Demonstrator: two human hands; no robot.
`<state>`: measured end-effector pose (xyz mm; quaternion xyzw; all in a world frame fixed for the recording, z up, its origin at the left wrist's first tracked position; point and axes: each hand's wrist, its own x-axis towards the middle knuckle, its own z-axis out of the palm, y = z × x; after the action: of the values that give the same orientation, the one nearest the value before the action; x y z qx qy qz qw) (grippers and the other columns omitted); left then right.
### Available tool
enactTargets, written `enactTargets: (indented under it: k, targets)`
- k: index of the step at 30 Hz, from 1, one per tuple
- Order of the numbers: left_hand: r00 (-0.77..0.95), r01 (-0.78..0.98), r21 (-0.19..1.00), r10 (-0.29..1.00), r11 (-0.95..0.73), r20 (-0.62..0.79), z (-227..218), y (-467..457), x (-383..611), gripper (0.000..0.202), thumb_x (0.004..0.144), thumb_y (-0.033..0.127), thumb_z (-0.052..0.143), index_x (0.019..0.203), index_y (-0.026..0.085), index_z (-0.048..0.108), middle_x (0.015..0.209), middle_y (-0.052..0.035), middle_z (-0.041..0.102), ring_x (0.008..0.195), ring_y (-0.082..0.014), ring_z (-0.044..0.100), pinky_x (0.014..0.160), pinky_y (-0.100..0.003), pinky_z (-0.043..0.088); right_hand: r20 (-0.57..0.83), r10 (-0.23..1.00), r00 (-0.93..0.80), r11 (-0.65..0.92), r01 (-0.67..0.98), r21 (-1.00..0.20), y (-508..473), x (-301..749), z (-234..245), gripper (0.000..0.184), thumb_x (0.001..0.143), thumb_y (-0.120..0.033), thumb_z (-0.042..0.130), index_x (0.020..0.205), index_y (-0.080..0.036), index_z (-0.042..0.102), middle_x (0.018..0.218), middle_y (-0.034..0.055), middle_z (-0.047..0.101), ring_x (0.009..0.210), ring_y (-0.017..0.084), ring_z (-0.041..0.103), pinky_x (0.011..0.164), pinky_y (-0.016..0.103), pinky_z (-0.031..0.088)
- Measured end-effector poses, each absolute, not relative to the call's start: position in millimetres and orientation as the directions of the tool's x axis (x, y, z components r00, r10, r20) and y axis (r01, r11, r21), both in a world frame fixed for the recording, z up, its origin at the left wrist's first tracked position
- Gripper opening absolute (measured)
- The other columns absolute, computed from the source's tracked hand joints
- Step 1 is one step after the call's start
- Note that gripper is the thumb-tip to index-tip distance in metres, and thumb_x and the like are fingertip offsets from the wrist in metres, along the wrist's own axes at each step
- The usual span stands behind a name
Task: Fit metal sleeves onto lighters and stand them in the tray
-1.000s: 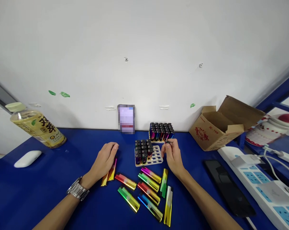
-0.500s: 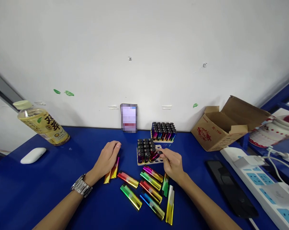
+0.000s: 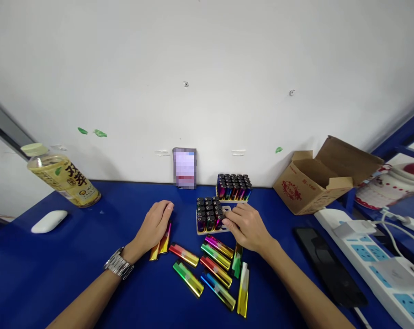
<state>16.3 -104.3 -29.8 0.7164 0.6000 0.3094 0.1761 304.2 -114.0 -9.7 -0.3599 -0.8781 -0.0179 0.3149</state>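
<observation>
At the tray (image 3: 207, 232), a lighter (image 3: 221, 222) is pinched by the right hand (image 3: 247, 228), the left hand (image 3: 155, 227) laid open; pushed askew, the standing lighters (image 3: 207, 211) could be toppled.

Ten loose lighters (image 3: 215, 272) lie at six o'clock on the bench (image 3: 90, 256). Two trays (image 3: 207, 232) stand at twelve. One bottle (image 3: 61, 176) and one mouse (image 3: 49, 221) at ten; one box (image 3: 316, 183) and one phone (image 3: 330, 269) at three.

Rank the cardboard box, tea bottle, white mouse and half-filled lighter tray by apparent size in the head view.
1. cardboard box
2. tea bottle
3. lighter tray and white mouse: they look about alike, so unranked.
</observation>
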Motion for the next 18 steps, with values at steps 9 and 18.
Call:
enactTargets:
  k: [9, 18]
  targets:
    - [0.122, 0.757, 0.6, 0.959, -0.257, 0.257, -31, -104, 16, 0.041, 0.096, 0.048, 0.024, 0.093, 0.022, 0.055, 0.093, -0.0056, 0.065, 0.092, -0.0238, 0.058, 0.086, -0.041, 0.044, 0.101, 0.674, -0.732, 0.698, 0.587, -0.41, -147, 329, 22, 0.018, 0.068, -0.009, 0.06, 0.082, -0.02, 0.063, 0.091, 0.0056, 0.059, 0.087, 0.022, 0.049, 0.075, 0.035, 0.039]
    - [0.128, 0.764, 0.589, 0.956, -0.264, 0.263, -30, -105, 17, 0.041, 0.096, 0.047, 0.023, 0.09, 0.022, 0.056, 0.092, -0.0053, 0.065, 0.09, -0.0235, 0.058, 0.085, -0.04, 0.044, 0.057, 0.72, -0.692, 0.632, 0.62, -0.465, -157, 339, 2, 0.03, 0.078, 0.004, 0.044, 0.093, -0.021, 0.05, 0.093, 0.0055, 0.059, 0.085, 0.02, 0.056, 0.075, 0.033, 0.047]
